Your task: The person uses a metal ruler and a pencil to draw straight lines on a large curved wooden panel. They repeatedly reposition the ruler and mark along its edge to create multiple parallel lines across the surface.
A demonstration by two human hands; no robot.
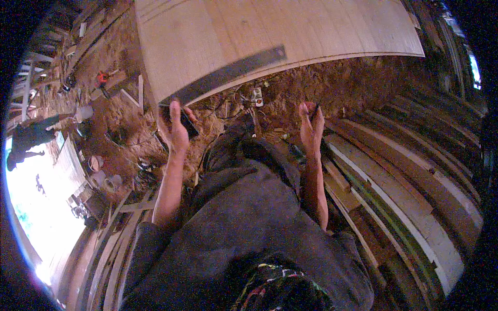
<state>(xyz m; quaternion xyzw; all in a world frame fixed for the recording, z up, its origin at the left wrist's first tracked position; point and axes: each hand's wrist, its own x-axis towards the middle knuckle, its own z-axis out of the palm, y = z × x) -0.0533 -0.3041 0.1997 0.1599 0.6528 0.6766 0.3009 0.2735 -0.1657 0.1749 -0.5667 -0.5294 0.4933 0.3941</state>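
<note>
My left hand (176, 127) is closed around the short dark arm of a carpenter's square (233, 70), with the thumb on top. The square's long grey blade lies across the pale wooden panel (275, 26), close to its near edge. To the right, just off the panel's near edge, my right hand (311, 126) is closed with the thumb up. A small dark, thin thing shows between its fingers; its kind is too small to make out.
Long boards (394, 192) are stacked on my right, and more planks (104, 254) lie at lower left. A white power strip (258, 97) with cords sits on the shaving-strewn floor. Buckets (97, 179), an orange-red tool (102, 78) and a person in dark clothes (33, 137) are at left.
</note>
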